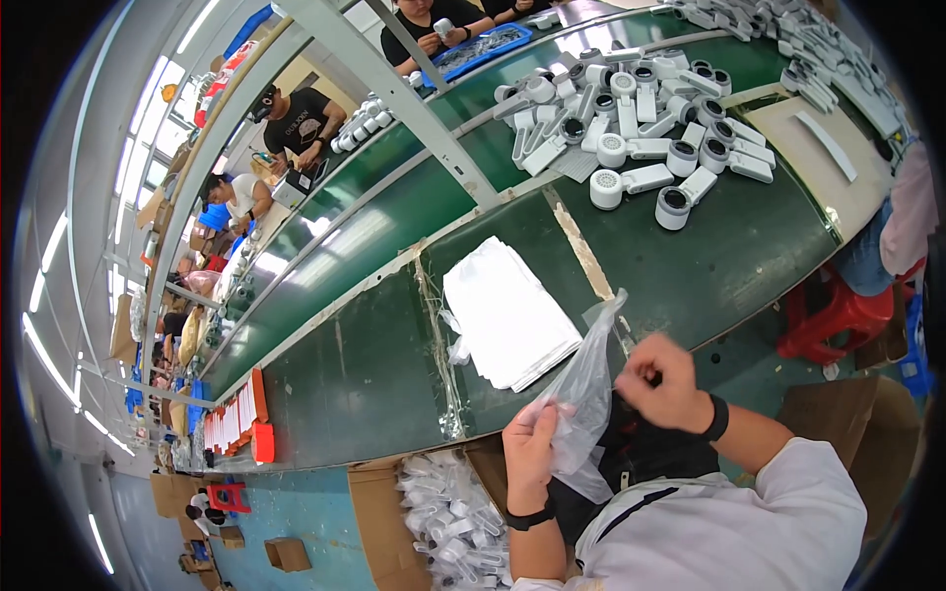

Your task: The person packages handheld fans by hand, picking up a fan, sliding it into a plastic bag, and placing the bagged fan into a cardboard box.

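My left hand [532, 443] is closed on a clear plastic bag [588, 414], pinching it between thumb and fingers over my lap. The bag hangs upright and looks limp, with its upper corner rising past the table edge. Just right of the bag, my right hand [668, 384] is raised with its fingers curled in. Whether anything small is between those fingers cannot be made out. In front of my hands, a stack of white sheets or flat bags [512, 315] lies on the green table [365, 384].
Grey-white devices with round heads and handles [631, 128] are heaped at the far right. A cardboard box [379, 522] of bagged pieces stands below the table at left. Orange trays [258, 394] sit at the table's left end. A red stool [838, 315] is at right. Co-workers [301, 123] sit across.
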Action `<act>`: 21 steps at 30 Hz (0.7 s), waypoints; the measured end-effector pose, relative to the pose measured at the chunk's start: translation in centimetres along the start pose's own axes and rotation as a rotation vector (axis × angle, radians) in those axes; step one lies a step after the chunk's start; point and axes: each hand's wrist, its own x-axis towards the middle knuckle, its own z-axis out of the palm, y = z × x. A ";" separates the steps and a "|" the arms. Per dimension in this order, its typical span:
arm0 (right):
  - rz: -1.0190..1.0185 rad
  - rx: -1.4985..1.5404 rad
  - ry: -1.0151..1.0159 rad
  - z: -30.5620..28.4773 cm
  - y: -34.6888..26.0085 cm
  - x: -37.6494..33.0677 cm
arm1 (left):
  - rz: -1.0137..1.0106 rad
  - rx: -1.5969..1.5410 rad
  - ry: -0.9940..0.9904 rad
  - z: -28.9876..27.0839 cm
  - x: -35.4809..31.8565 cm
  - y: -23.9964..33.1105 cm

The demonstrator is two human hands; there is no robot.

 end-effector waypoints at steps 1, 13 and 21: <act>-0.054 0.003 -0.084 0.4 -0.9 -0.1 | -0.002 0.000 -0.004 0.6 -0.1 0.1; 0.173 0.160 -0.365 2.1 0.1 -0.5 | 0.074 -0.064 -0.075 2.1 -1.0 -1.2; 0.331 0.256 -0.324 2.6 0.0 -0.7 | 0.029 0.050 0.114 1.7 -0.5 -1.7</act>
